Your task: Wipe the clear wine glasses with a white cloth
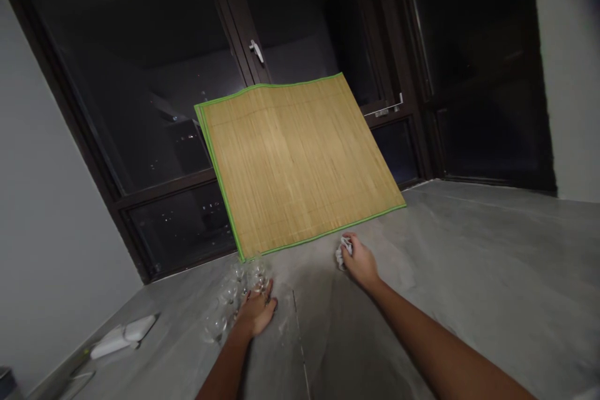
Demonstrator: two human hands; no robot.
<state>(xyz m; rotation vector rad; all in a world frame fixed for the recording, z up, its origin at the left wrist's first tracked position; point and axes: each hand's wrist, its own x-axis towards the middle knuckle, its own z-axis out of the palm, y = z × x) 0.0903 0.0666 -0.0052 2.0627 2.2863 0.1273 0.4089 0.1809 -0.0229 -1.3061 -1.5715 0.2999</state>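
Several clear stemmed glasses stand bunched together at the lower left, among them a wine glass (257, 271) just beyond my left hand (255, 314). The fingers of that hand curve around the low part of this glass, with thumb and forefinger apart; its stem is partly hidden. Another wine glass (216, 327) is to the left of my wrist. My right hand (362, 262) is closed around a crumpled white cloth (344, 253), which is pressed to the grey surface (450, 262). Whether the cloth is fabric or paper is hard to tell.
Behind both hands a green-edged bamboo mat (300, 162) leans up against the dark window (140, 62). A white bundle (124, 336) with a strap lies at the left near the wall. A thin seam (299, 331) runs along the surface between my arms.
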